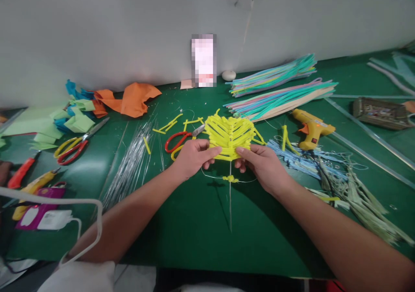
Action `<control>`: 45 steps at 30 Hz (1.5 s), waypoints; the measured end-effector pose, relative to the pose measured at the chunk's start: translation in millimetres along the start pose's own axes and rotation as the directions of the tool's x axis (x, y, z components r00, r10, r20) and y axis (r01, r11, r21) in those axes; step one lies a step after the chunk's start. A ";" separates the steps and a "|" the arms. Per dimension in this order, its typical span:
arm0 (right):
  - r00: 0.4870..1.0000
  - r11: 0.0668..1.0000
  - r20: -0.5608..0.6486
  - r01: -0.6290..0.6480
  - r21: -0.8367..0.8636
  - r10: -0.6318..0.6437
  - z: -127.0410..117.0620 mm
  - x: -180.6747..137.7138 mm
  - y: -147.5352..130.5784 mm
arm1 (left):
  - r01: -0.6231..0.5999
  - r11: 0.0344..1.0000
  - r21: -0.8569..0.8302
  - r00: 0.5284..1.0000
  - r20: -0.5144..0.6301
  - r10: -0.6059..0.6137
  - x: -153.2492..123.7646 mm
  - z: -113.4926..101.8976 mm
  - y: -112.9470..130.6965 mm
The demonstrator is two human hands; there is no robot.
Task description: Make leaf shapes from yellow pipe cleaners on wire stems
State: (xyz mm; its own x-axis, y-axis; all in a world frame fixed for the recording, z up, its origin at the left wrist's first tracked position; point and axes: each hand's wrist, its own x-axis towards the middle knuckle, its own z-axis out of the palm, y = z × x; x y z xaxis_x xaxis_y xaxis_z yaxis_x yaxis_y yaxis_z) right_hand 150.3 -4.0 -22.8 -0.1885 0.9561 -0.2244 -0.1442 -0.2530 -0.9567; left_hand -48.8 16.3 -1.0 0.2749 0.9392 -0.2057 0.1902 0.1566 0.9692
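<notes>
Between my hands is a yellow pipe-cleaner leaf [230, 134], built of slanting strips on a thin wire stem [230, 205]. My left hand [198, 154] pinches its lower left edge, thumb on top. On the lower right edge, my right hand [259, 160] grips it the same way. A curved wire with a small yellow knot [230, 179] crosses the stem just below the leaf. Red-handled scissors [177, 141] lie behind my left hand, their blade tips reaching the leaf. Cut yellow pipe-cleaner pieces [170, 124] are scattered beyond them.
Bundles of coloured pipe cleaners [279, 95] lie at the back right, near a yellow glue gun [311, 127]. Loose wires [132, 162] spread left of my hands. Another pair of scissors [78, 145] rests by crumpled paper [136, 99]. A white cable [97, 223] loops over my left forearm.
</notes>
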 end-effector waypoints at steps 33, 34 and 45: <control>0.979 0.987 0.195 0.030 0.158 -0.061 -6.0 1.0 -2.9 | 0.114 0.910 -0.399 0.993 0.067 -0.095 -0.1 1.8 -4.7; 0.979 0.985 0.192 0.042 0.168 -0.074 -6.0 1.6 -3.0 | 0.155 0.862 -0.482 0.987 0.108 -0.117 -1.7 3.2 -3.3; 0.955 0.989 0.280 -0.124 0.082 0.096 5.3 -5.2 0.4 | 0.483 0.723 -0.493 0.762 0.644 -0.070 -14.7 39.3 -9.7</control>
State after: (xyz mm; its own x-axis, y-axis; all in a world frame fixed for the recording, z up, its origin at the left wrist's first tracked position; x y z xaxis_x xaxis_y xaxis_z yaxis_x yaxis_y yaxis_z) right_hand 146.1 -9.9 -21.0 -0.4657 0.8476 -0.2543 -0.1993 -0.3805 -0.9031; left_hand -17.6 -11.0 -12.8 0.8033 0.5075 -0.3116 -0.1942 0.7179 0.6685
